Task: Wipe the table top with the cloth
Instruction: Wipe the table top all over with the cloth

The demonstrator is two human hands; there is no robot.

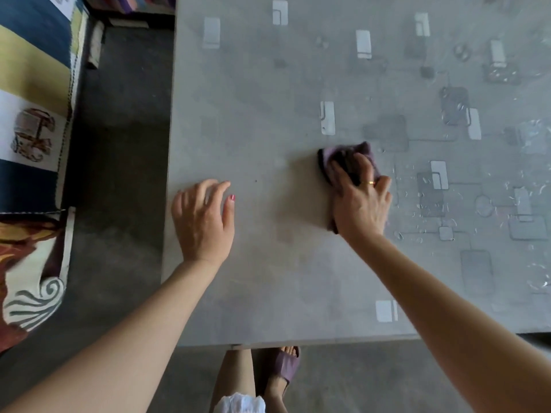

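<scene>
Purple cloth [347, 162] bunched on grey table top [253, 129], pressed under right hand [362, 204], fingers curled over it, most of it hidden. Left hand [202, 222] relaxed, touching table near left edge, grasping nothing.

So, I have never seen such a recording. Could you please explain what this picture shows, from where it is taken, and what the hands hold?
There is no machine here. A person wears a camera on the head, so you look down at their own arms. The right hand presses a purple cloth onto the grey patterned table, fingers curled over it. The left hand holds nothing; whether it touches the table I cannot tell. Below the table edge you see a foot in a purple sandal. At the left is colourful fabric.
</scene>
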